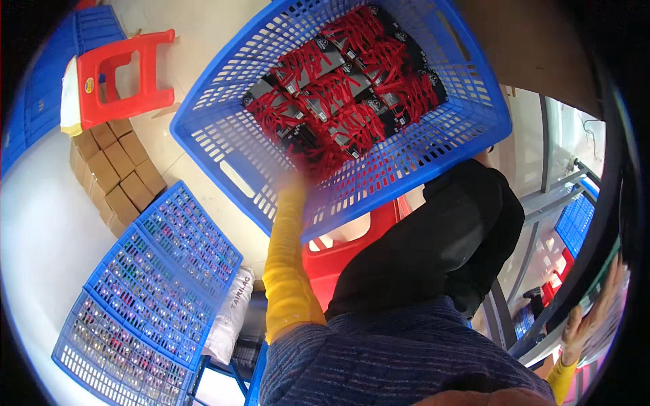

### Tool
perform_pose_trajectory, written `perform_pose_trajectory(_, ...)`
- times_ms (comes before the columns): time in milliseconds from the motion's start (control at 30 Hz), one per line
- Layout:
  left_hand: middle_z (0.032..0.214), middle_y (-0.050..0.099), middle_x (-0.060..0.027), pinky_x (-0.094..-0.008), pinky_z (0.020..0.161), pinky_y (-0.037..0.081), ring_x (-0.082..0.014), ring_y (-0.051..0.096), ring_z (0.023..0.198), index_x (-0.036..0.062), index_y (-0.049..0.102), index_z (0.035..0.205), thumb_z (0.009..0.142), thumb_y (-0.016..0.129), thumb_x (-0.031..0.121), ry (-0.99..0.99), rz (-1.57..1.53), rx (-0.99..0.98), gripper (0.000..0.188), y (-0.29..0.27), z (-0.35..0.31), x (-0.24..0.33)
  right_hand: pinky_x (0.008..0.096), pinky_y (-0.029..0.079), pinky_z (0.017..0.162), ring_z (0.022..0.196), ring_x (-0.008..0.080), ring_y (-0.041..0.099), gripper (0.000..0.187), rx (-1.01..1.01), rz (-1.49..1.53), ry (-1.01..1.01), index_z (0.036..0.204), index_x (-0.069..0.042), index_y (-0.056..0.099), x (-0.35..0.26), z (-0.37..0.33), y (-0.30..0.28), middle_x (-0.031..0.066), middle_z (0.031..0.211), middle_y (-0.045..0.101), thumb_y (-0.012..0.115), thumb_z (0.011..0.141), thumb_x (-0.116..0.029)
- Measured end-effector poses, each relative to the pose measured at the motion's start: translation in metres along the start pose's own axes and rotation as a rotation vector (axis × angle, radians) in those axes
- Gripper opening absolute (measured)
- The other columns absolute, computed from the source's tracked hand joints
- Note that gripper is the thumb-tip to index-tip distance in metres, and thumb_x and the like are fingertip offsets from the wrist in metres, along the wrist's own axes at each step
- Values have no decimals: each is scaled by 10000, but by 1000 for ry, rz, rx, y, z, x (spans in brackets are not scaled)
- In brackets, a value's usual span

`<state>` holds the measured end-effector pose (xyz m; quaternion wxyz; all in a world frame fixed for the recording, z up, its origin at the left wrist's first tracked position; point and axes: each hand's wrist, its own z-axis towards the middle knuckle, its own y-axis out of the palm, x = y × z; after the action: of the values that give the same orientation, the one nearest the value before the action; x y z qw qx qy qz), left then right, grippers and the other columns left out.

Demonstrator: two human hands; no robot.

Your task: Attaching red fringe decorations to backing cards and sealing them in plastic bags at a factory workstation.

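Observation:
A big blue plastic basket (433,145) sits tilted over my lap, holding several black packs wrapped with red cords (352,88). My left hand (296,179), at the end of a yellow sleeve, reaches over the basket's near wall toward the packs. It is blurred, so its grip is unclear. At the far right, my right hand (579,326) clasps a stack of flat packs (609,304) at a table's dark edge. My black trouser leg (440,243) lies under the basket.
A red plastic stool (125,78) stands on the floor at upper left beside rows of small cardboard boxes (115,169). Stacked blue crates (149,291) full of small items fill the lower left. Another red stool (338,254) is under me. A metal table frame (542,203) stands on the right.

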<state>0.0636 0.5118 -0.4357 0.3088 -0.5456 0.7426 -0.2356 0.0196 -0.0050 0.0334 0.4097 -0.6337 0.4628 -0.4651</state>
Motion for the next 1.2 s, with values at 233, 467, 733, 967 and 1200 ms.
perform_pose_trajectory(233, 878, 662, -55, -378, 660, 518, -288, 644, 764, 142, 686, 817, 795, 593, 227, 232, -295, 223, 128, -62, -40, -27, 529, 221, 1070, 1332, 331, 275, 680, 73, -15, -29, 1372, -181, 373, -3, 11, 13, 137, 1431, 313, 319, 848, -610)
perform_pose_trajectory(467, 844, 651, -62, -297, 687, 501, -239, 631, 779, 85, 680, 819, 725, 686, 88, 337, -509, 410, 95, -130, -90, -29, 524, 173, 1087, 1349, 294, 250, 660, 156, -105, -16, 1360, -183, 397, -8, 13, 19, 99, 1432, 328, 330, 842, -587)
perform_pose_trajectory(733, 930, 607, -115, -259, 638, 523, -170, 606, 749, -16, 648, 896, 829, 602, 21, 648, -1458, 701, 90, -166, -130, -11, 504, 173, 1093, 1341, 271, 269, 713, 254, -142, 24, 1340, -198, 428, -14, 18, 22, 62, 1413, 368, 256, 831, -667)
perform_pose_trajectory(967, 915, 597, -128, -264, 584, 510, -181, 597, 681, -30, 631, 903, 832, 572, 39, 853, -1778, 826, 115, -215, -170, 5, 464, 165, 1099, 1350, 290, 236, 764, 374, -39, 16, 1370, -186, 373, -13, 22, 32, 65, 1429, 336, 269, 821, -708)
perform_pose_trajectory(1200, 802, 598, -81, -257, 538, 479, -152, 579, 612, 6, 601, 886, 833, 510, 29, 813, -2009, 862, 108, -245, -186, 12, 463, 160, 1100, 1336, 294, 270, 657, 491, 330, -26, 1369, -176, 371, -18, 13, 10, 78, 1426, 342, 417, 853, -580)
